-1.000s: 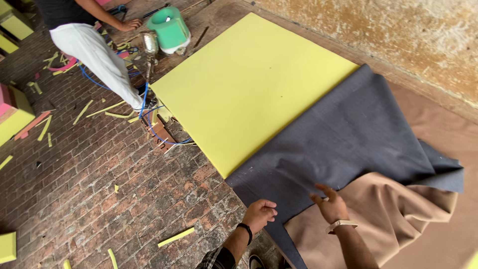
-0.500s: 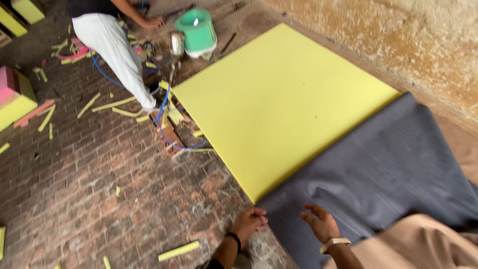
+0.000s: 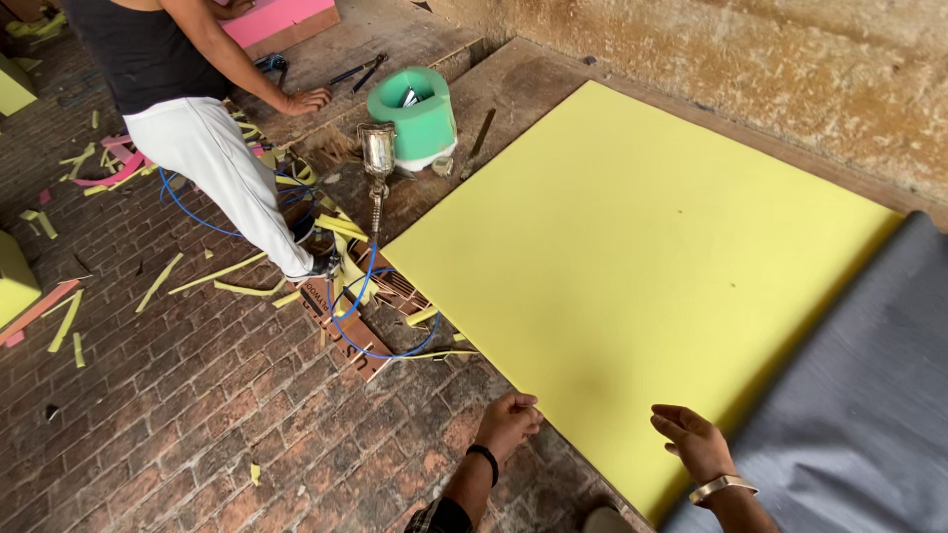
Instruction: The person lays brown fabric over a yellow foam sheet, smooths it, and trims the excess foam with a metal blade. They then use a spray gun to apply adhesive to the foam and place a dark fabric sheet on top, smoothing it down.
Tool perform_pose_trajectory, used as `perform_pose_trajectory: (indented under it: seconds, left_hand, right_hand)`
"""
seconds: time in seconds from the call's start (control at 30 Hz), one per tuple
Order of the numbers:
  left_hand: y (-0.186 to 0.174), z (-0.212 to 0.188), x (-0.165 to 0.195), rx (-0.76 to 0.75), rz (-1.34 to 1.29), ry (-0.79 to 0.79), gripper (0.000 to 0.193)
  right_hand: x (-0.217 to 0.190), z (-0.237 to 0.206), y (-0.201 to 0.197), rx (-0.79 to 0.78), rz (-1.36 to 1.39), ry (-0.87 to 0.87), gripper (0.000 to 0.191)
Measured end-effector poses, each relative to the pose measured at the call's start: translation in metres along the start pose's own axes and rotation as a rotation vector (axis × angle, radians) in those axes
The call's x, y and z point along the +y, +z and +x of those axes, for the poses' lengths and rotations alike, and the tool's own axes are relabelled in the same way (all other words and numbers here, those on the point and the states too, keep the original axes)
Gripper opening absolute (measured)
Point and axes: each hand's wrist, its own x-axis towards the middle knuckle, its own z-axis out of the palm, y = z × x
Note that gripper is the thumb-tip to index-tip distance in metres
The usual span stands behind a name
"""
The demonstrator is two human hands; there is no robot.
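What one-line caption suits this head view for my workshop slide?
Two bare hands, left hand and right hand, meet the near edge of a large yellow foam sheet beside grey fabric.

- The foam sheet (image 3: 632,286) lies flat on the floor (image 3: 197,415), before the wall (image 3: 750,69).
- The cloth (image 3: 849,415) overlaps the sheet's right edge.
- Both hands sit at its near edge: left hand (image 3: 507,422) at the corner, right hand (image 3: 696,444) on top.
- The spray gun (image 3: 377,158) and tub (image 3: 420,114) stand behind its left corner.
- A person (image 3: 197,138) crouches further left, among scraps (image 3: 237,286).
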Motion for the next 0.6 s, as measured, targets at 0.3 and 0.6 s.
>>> perform_pose_trajectory:
  seconds: [0.3,0.6]
  left_hand:
    - [-0.087,0.16,0.051,-0.119,0.032,0.135,0.03]
    - [-0.226,0.274,0.121,0.231,-0.023,0.131,0.041]
  right_hand:
    - [-0.089,0.141,0.091,0.067,0.196,0.013,0.038]
    - [-0.198,0.162,0.198,-0.048,0.073,-0.043,0.035]
